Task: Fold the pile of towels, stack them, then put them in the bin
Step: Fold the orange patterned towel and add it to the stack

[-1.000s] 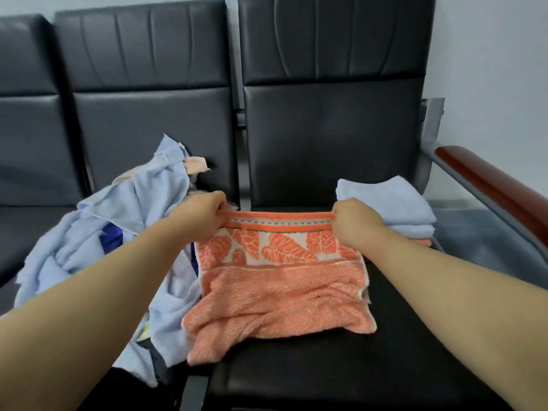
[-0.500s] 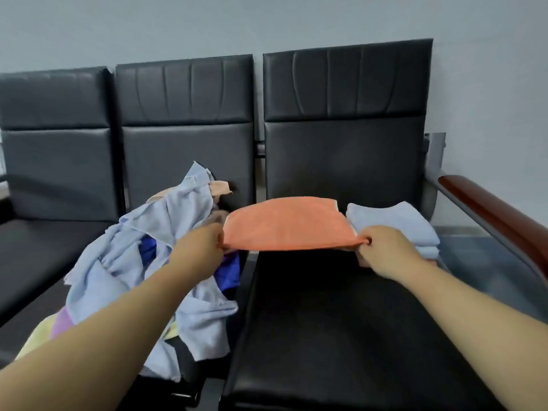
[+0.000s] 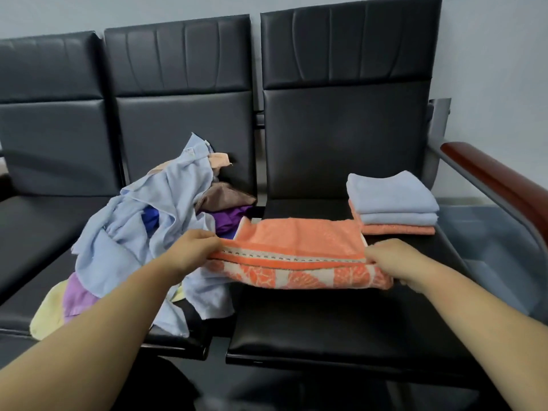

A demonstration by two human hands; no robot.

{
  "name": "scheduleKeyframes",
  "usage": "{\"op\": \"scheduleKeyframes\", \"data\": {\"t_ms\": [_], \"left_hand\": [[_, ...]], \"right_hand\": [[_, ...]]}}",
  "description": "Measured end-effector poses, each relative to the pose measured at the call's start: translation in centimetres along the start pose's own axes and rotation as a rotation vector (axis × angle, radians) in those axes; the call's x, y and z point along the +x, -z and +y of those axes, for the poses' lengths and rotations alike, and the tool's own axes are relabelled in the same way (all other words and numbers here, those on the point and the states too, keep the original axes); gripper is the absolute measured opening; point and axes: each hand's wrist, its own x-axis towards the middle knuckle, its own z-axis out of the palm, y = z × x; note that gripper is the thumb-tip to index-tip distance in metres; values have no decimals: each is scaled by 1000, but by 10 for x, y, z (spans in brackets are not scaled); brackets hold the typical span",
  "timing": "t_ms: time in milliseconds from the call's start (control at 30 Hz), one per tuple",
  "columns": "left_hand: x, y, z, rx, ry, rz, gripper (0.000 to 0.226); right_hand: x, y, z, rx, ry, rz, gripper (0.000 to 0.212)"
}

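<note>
Lowered from mid-air since half a second ago, onto the right seat (image 3: 326, 327) beside the unfolded pile (image 3: 142, 232), the orange towel (image 3: 296, 241) lies doubled, just left of the folded stack (image 3: 391, 203). Left hand (image 3: 189, 250) and right hand (image 3: 391, 259) each pinch a near corner — fingers curled on cloth. Advisable: match edges before releasing. Bare seat lies nearer; the armrest (image 3: 498, 179) bounds the right.

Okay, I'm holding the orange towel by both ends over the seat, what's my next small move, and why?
Probably bring the left hand across to the right hand, folding the orange towel in half. Each hand grips one end of what is now a long strip, while the stack behind it on the seat is much narrower. One more fold should bring it near that shape.
</note>
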Motion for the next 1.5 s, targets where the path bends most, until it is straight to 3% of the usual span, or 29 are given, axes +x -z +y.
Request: {"op": "scheduleKeyframes", "data": {"t_ms": [133, 300, 433, 600, 833, 1067, 1200, 1267, 1400, 1500], "left_hand": [[-1, -6, -4, -28, 146, -32, 23], [19, -21, -10, -3, 213, 91, 19], [45, -34, -13, 43, 94, 235, 21], [79, -57, -15, 278, -11, 416, 24], [113, -71, -32, 395, 36, 400, 29], [100, -73, -20, 375, 75, 385, 28], [77, -89, -5, 629, -77, 388, 31], [64, -101, 6, 752, -167, 292, 25], [42, -131, 20, 764, -235, -125, 18], [42, -146, 25, 899, -318, -175, 24]], "right_hand": [[-5, 1, -1, 105, -157, -31, 26], [4, -6, -3, 139, -71, 111, 24], [22, -12, -8, 151, 54, 223, 18], [55, -23, -15, 6, 123, 376, 18], [86, -37, -9, -157, 77, 404, 10], [79, -36, -5, -87, 78, 426, 21], [63, -37, -5, -273, 190, 468, 19], [57, -38, -7, -368, 299, 397, 11], [44, -41, -12, -562, 339, 160, 15], [35, -36, -15, -685, 290, 130, 25]]}}
